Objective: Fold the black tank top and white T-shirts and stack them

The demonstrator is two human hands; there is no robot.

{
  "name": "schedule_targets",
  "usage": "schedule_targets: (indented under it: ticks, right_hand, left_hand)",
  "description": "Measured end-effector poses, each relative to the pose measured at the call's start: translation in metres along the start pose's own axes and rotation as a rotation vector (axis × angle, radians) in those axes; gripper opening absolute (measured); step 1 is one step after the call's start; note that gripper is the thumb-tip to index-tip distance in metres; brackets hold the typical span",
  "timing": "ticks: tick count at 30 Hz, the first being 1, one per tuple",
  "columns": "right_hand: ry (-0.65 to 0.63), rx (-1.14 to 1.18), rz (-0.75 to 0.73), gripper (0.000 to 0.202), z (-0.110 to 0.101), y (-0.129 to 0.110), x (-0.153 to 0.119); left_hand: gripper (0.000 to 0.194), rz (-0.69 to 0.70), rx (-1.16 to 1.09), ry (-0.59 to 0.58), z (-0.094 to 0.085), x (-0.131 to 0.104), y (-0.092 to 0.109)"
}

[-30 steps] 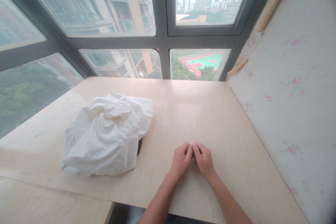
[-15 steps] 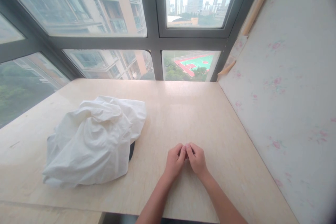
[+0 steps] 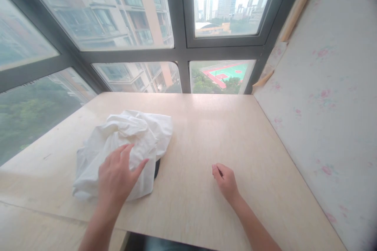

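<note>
A crumpled white cloth (image 3: 141, 137) lies in a heap on the left part of the table. Under its right edge peeks out a dark object (image 3: 157, 168), mostly hidden, whose kind I cannot make out. My left hand (image 3: 116, 170) is over the front of the cloth, thumb and fingers spread; whether it touches the fabric is unclear. To the right, my right hand (image 3: 225, 178) rests on the tabletop with its fingers curled in, apart from the cloth. Nothing shows in its grip, though the inside of the fist is hidden.
The pale wood-patterned tabletop (image 3: 188, 125) reaches back to dark-framed windows (image 3: 219, 53). On the right stands a wall with floral wallpaper (image 3: 330, 125), peeling near the window corner. A dark gap (image 3: 153, 241) opens below the table's front edge.
My left hand has left my right hand and moved left over the cloth, its fingers spreading. My right hand stays curled in about the same place. The view has turned slightly left.
</note>
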State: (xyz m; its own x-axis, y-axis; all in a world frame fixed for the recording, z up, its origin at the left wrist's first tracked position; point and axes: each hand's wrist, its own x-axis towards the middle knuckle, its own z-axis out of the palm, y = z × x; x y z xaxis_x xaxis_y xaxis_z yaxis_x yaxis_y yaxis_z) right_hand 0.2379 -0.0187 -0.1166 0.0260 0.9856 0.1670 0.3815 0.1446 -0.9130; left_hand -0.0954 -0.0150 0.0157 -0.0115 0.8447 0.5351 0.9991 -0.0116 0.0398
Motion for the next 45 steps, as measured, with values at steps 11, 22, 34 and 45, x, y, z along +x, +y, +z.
schedule_targets:
  ticks: [11,22,34,45]
  right_hand:
    - [-0.014,0.111,0.078,0.045,-0.006,-0.005,0.006]
    - [0.120,0.210,-0.331,0.077,-0.049,-0.093,0.026]
    - [0.627,0.691,0.245,0.031,-0.121,-0.076,0.041]
    - [0.485,0.838,0.171,0.028,-0.135,-0.078,0.080]
  left_hand:
    - [0.029,-0.273,-0.095,0.190,-0.033,0.041,-0.024]
    - [0.031,0.260,-1.084,-0.466,-0.025,0.089,0.187]
    - [0.052,0.200,-1.213,-0.461,0.038,-0.001,0.233]
    - [0.026,0.364,-0.490,-0.390,0.061,-0.086,0.203]
